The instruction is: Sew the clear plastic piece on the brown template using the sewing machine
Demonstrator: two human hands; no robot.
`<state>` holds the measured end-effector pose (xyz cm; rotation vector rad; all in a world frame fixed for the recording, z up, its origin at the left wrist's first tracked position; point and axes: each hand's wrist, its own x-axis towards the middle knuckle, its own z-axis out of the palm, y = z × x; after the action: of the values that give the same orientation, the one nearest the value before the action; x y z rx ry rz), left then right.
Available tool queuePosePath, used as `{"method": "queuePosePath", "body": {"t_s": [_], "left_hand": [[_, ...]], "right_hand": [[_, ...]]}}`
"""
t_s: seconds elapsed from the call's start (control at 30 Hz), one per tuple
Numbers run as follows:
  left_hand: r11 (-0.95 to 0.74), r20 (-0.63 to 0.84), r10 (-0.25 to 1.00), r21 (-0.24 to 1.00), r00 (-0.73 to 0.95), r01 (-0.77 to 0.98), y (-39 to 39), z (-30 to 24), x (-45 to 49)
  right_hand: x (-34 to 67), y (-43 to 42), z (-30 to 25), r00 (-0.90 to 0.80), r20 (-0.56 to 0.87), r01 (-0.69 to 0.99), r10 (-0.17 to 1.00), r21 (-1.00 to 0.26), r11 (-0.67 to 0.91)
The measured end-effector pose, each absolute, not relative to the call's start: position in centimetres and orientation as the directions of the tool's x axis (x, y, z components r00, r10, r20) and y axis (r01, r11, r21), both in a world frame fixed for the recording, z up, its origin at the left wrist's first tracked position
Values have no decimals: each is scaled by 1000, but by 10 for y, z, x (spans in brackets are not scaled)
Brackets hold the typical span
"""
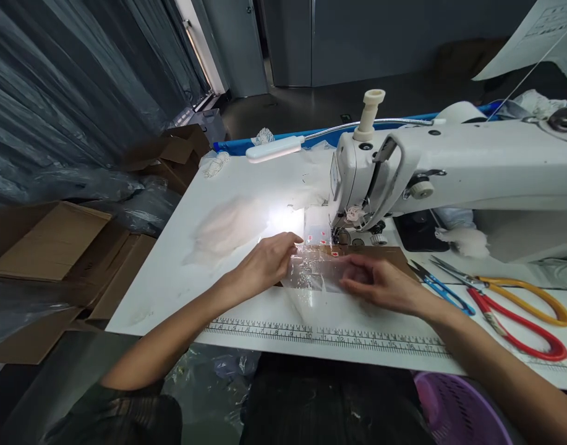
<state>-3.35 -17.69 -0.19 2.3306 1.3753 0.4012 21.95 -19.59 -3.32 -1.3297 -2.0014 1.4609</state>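
A clear plastic sheet (313, 266) with small red marks lies on the white sewing table (181, 272), running under the needle of the white sewing machine (450, 167). My left hand (264, 262) rests on the sheet's left edge, fingers stretched out and pressing it flat. My right hand (380, 284) lies on the sheet's right part over a brown piece (380, 251), its fingers curled loosely and pressing down. Both hands sit just in front of the presser foot (341, 236).
A gooseneck lamp (274, 149) lights the needle area. Large scissors with red and yellow handles (519, 309) and blue thread snips (438, 287) lie to the right. A ruler strip (320, 335) runs along the front edge. Cardboard boxes (55, 247) stand left; a purple basket (459, 408) sits below.
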Motion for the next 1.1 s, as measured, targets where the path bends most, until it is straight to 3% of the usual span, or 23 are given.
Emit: {"method": "queuePosePath", "body": {"t_s": [0.1,0.17,0.27,0.37,0.47,0.57,0.7,0.77,0.97,1.1], "left_hand": [[-529,48,848,54,527,847,-153,-9,-25],[-545,91,834,-28,545,838,-137,-15,-14],[-618,117,782,19,612,786,-112,-28,2],[-686,170,715,-17,678,727,-90,-40,10],[-708,320,652,-67,687,703,-79,-46,6],[-765,447,559,-47,699,642,-87,-45,-1],[-952,420,307,135,854,276,-117,-43,-5],[-969,357,237,155,903,193,-130,-43,-7],[-951,223,310,92,924,296,-145,-36,-19],[-937,293,345,160,892,310,-142,-29,-16]], "right_hand": [[219,-183,-38,-348,-60,686,935,-696,211],[217,-181,-43,-307,11,731,952,-638,243],[216,-184,-52,-298,97,764,950,-572,298],[217,-186,-60,-263,199,870,944,-374,322],[217,-186,-65,-249,228,928,941,-221,299],[213,-185,-66,-247,214,941,945,-179,287],[209,-186,-64,-206,176,960,963,-156,234],[208,-187,-63,-185,147,965,972,-161,208],[207,-186,-57,-156,117,943,981,-277,183],[211,-187,-60,-145,181,899,973,-386,206]]}}
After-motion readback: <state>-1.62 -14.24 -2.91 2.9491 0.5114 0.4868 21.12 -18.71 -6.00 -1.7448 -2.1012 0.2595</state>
